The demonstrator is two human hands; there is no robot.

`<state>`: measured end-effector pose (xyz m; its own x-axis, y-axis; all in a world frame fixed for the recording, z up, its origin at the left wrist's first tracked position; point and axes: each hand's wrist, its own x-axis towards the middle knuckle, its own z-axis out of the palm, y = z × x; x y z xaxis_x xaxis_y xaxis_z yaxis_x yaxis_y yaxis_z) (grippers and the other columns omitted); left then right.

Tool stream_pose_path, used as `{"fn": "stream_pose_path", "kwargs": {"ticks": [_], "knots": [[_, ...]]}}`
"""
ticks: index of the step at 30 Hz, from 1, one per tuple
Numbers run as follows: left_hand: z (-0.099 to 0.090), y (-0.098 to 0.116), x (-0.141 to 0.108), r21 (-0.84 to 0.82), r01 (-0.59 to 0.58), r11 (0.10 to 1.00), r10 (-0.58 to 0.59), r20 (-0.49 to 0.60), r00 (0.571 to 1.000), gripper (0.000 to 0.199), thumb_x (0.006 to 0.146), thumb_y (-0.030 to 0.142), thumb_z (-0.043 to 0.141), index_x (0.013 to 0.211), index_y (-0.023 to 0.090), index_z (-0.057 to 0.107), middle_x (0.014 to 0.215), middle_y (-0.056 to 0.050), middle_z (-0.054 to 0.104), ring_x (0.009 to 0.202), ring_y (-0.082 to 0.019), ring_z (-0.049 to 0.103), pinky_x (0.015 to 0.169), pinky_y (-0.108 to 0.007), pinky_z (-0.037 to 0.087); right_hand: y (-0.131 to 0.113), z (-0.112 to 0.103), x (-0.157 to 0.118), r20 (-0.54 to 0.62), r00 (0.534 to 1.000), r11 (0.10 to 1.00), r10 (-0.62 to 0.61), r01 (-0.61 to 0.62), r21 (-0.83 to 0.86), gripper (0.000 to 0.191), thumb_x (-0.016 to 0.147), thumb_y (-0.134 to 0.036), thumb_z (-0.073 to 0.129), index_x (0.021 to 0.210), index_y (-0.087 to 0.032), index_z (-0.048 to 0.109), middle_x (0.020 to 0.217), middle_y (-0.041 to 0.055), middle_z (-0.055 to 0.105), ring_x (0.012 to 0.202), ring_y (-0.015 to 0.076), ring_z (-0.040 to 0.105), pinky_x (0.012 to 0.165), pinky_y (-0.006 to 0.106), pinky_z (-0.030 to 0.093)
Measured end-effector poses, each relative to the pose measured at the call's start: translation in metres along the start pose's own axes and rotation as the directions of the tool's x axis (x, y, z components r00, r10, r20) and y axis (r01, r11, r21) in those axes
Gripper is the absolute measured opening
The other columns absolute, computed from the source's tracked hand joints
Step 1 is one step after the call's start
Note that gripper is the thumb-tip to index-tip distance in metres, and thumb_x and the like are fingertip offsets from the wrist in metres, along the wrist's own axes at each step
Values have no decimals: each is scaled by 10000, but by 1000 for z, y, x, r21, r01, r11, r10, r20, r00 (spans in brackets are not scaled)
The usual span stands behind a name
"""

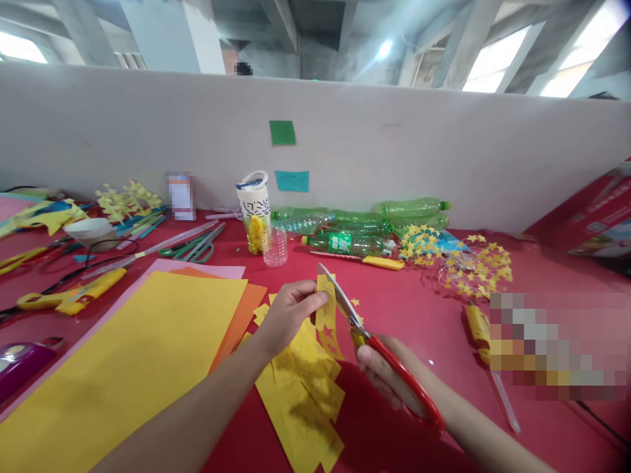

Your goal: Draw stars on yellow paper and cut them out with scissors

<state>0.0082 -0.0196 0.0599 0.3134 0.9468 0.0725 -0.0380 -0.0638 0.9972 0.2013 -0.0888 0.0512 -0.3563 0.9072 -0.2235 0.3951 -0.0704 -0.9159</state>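
Observation:
Between the thumb and fingers of my left hand [290, 312] is a narrow yellow paper strip [326, 322] with star-shaped holes in its lower part. My right hand [387, 371] grips a pair of red-handled scissors [401, 374], whose slightly parted blades [345, 302] point up and left beside the strip's right edge. Something yellow, partly hidden, shows at the right fingers near the scissors' pivot. Small cut yellow stars [355, 302] lie on the red table just beyond the blades. Below my left hand spreads a pile of yellow paper pieces [300, 407].
Large yellow sheets [133, 341] lie at left over orange and pink ones. Green plastic bottles [340, 243] line the white partition [369, 151]. Star bunches [478, 269] stand at right. Glue guns [73, 292] rest on both sides; green-handled scissors [197, 246] lie behind the sheets.

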Motion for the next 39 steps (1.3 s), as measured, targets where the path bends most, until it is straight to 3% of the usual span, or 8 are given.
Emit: {"fn": "stream_pose_path", "kwargs": {"ticks": [11, 21, 26, 30, 32, 35, 37, 39], "knots": [[1, 4, -1, -1, 2, 1000, -2, -13, 1000, 201, 757, 322, 562, 624, 179, 609, 571, 8, 550, 576, -142, 533, 553, -254, 400, 5, -3, 3, -4, 999, 996, 43, -43, 82, 403, 877, -552, 414, 715, -184, 443, 487, -73, 378, 372, 53, 332, 358, 195, 234], [-3, -3, 1, -32, -12, 999, 12, -11, 1000, 247, 795, 310, 570, 594, 172, 526, 536, 53, 386, 509, -82, 368, 511, -219, 307, 13, -5, 7, -19, 999, 997, 33, -32, 71, 400, 882, -536, 419, 693, -184, 440, 456, -73, 407, 344, 48, 321, 365, 204, 194], [-7, -4, 1, -75, 31, 997, -32, -20, 999, 244, 791, 315, 572, 599, 177, 510, 534, 49, 432, 489, -89, 422, 500, -221, 351, 12, -7, 8, -14, 1000, 998, 23, -22, 66, 412, 873, -544, 422, 656, -193, 418, 438, -74, 383, 346, 55, 330, 356, 199, 199], [-10, -1, 6, -25, -68, 997, 66, -49, 997, 209, 815, 275, 524, 631, 178, 537, 588, 27, 512, 563, -113, 492, 579, -237, 413, 12, -7, 9, -32, 999, 995, 23, -20, 94, 425, 852, -562, 447, 649, -190, 414, 437, -77, 374, 338, 47, 326, 337, 181, 207], [-11, 2, 8, 66, -168, 984, 177, -191, 965, 78, 806, 238, 536, 764, 188, 578, 732, 7, 570, 710, -131, 536, 684, -239, 423, 12, -6, 9, -49, 997, 991, 54, -48, 124, 435, 832, -575, 467, 640, -189, 410, 445, -77, 368, 336, 44, 327, 326, 172, 214], [-8, 9, 4, 225, -286, 931, 352, -360, 864, 103, 794, 213, 561, 896, 207, 568, 879, -8, 570, 851, -142, 528, 782, -240, 404, 10, -5, 11, -77, 989, 981, 127, -113, 160, 437, 824, -590, 457, 652, -191, 419, 439, -80, 358, 318, 44, 317, 308, 165, 213], [-3, 12, -2, 254, -284, 925, 353, -295, 888, 52, 819, 241, 536, 824, 201, 568, 763, 5, 556, 713, -124, 518, 679, -224, 408, 7, -4, 12, -82, 987, 980, 140, -127, 152, 442, 827, -601, 434, 657, -192, 421, 413, -87, 345, 298, 46, 305, 298, 162, 208], [6, 12, -8, 207, -186, 960, 203, -62, 977, 213, 858, 315, 480, 719, 186, 578, 588, 21, 518, 535, -103, 462, 524, -207, 363, 5, -4, 12, -82, 988, 984, 133, -121, 133, 454, 824, -613, 422, 655, -193, 420, 393, -90, 340, 286, 47, 304, 292, 161, 212]]}}
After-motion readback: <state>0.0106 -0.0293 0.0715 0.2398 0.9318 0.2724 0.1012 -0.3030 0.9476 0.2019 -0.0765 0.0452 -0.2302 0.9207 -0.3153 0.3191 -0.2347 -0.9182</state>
